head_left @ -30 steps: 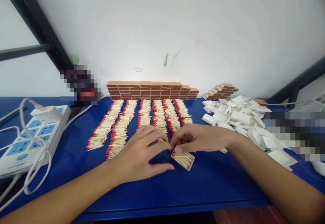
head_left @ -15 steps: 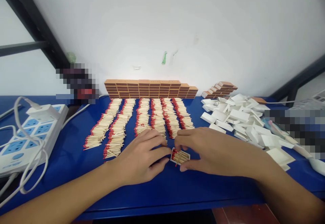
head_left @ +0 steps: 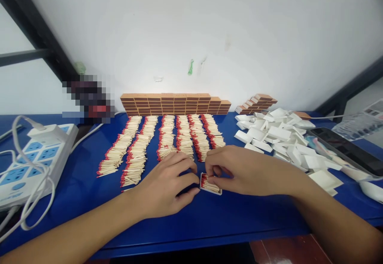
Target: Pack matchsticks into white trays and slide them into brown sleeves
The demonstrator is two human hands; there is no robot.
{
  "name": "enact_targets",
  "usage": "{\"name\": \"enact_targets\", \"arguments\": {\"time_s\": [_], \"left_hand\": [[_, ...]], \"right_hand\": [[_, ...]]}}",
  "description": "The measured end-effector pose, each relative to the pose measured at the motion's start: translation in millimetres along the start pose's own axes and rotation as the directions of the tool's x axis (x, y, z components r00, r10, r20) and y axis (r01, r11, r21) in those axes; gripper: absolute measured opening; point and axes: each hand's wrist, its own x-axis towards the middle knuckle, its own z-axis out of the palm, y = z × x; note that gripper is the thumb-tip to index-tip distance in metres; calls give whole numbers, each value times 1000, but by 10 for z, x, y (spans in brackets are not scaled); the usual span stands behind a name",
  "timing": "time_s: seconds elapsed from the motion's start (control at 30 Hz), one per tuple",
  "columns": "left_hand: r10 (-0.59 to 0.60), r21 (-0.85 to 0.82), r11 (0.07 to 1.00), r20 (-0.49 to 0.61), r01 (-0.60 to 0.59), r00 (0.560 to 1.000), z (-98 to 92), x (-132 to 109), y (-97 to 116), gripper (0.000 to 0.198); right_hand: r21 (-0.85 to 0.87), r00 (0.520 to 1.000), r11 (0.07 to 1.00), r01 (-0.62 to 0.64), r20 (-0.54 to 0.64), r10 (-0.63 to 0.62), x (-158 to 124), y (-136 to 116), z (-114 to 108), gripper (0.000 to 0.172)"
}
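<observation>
A small white tray of red-tipped matches (head_left: 210,184) lies on the blue table (head_left: 209,220) near the front middle. My right hand (head_left: 242,170) grips it, thumb under its near edge and fingers curled over its far edge. My left hand (head_left: 167,184) rests palm down just left of the tray, fingertips touching its left end, fingers loosely spread. Several rows of loose matches (head_left: 167,140) lie beyond both hands.
A wall of brown matchbox sleeves (head_left: 175,104) lines the back, with a smaller stack (head_left: 255,102) to its right. A heap of empty white trays (head_left: 287,140) lies right. A phone (head_left: 348,150) sits far right; a power strip (head_left: 32,160) with cables sits left.
My right hand has slid over the tray and pressed it flat, and the tray has shifted slightly left and turned. The left hand has stayed beside it.
</observation>
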Motion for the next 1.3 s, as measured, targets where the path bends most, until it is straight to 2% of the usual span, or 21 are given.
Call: {"name": "enact_targets", "arguments": {"time_s": [0.2, 0.37, 0.57, 0.7, 0.87, 1.1, 1.3], "left_hand": [[21, -2, 1000, -36, -21, 999, -20, 3, 21, 7], [0, -43, 999, 8, 0, 1000, -22, -5, 40, 13], [-25, -41, 999, 46, 27, 999, -8, -19, 38, 11], [-12, -37, 999, 24, 13, 1000, -19, -11, 19, 16], [3, -12, 1000, -36, -3, 999, -31, -5, -23, 16], [3, -13, 1000, -55, -4, 998, -40, -8, -16, 15], [4, 7, 1000, -69, -4, 998, -48, -6, -22, 15]], "right_hand": [[-25, 999, 999, -48, -3, 47, -63, 20, -66, 24], [-93, 990, 986, -137, -25, 135, -105, -23, -5, 50], [-184, 993, 977, -110, 16, 115, -42, 0, 90, 21], [-192, 997, 978, -78, -4, 79, -26, 52, 33, 13], [-174, 996, 981, -90, -38, 85, -46, 46, -20, 11], [-188, 996, 981, -35, -89, 19, -23, 108, -60, 18], [-245, 984, 969, -39, -177, -5, 21, 217, -53, 15]]}}
